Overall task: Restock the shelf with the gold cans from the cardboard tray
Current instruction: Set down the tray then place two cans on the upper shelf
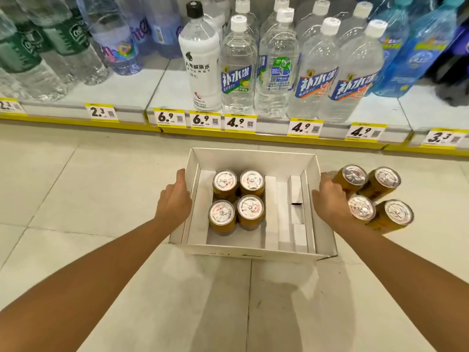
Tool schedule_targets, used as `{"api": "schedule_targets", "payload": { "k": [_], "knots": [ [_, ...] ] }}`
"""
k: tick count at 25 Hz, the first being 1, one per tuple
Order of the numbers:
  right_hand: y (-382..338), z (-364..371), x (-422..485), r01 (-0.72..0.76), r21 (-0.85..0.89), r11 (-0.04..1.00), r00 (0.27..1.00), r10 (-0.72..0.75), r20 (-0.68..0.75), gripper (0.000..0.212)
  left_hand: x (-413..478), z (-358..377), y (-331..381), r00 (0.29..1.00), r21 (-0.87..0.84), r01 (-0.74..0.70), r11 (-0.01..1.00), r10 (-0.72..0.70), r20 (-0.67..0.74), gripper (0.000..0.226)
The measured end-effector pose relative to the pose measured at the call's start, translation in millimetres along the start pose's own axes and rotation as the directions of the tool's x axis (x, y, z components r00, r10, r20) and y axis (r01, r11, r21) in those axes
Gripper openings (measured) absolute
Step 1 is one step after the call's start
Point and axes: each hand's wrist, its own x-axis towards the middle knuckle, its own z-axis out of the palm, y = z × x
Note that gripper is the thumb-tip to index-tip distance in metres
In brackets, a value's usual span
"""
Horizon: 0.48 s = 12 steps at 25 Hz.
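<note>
A white cardboard tray (256,156) lies on the floor below the shelf. Several gold cans (237,199) with silver lids stand upright in its left half; its right half holds only white card inserts. Several more gold cans (380,184) stand in a cluster on the floor just right of the tray. My left hand (173,199) is pressed on the outside of the tray's left wall. My right hand (330,199) is against the outside of its right wall, squeezed between the tray and the loose cans. The fingertips of both hands are partly hidden.
The bottom shelf (121,92) runs across the top of the view, with a yellow edge strip and price tags (239,123). Large water bottles (238,64) fill its middle, green-labelled ones the left and blue ones the right. Pale floor tiles (101,186) surround the tray.
</note>
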Motion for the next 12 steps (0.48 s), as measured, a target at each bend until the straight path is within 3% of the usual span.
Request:
{"api": "schedule_targets", "payload": {
  "k": [4, 6, 8, 9, 10, 12],
  "knots": [
    [-6, -1, 11, -0.025, 0.015, 1.0, 0.998, 0.024, 0.062, 0.038, 3, -4, 1, 0.999, 0.001, 0.02, 1.0, -0.02, 0.047, 0.05],
    [-8, -5, 7, 0.069, 0.001, 0.998, 0.992, -0.069, -0.105, 0.049, -2, -3, 5, 0.999, -0.038, -0.034, 0.999, 0.033, -0.025, 0.061],
    [-18, -4, -8, 0.29, -0.029, 0.956, 0.9, -0.283, -0.333, 0.049, -15, 1, 9, 0.971, -0.06, -0.206, 0.977, 0.196, -0.136, 0.071],
    [-25, 1, -16, 0.383, -0.024, 0.923, 0.865, -0.368, -0.341, 0.046, -22, 5, 9, 0.943, -0.02, -0.294, 0.956, 0.287, -0.168, 0.074],
    [-30, 9, -24, 0.444, 0.009, 0.896, 0.863, -0.425, -0.274, 0.045, -27, 9, 8, 0.906, 0.075, -0.366, 0.927, 0.374, -0.198, 0.076],
    [-37, 36, -34, 0.439, 0.113, 0.891, 0.897, -0.442, 0.004, 0.054, -34, 13, 8, 0.85, 0.244, -0.438, 0.865, 0.487, -0.199, 0.08]
  ]
}}
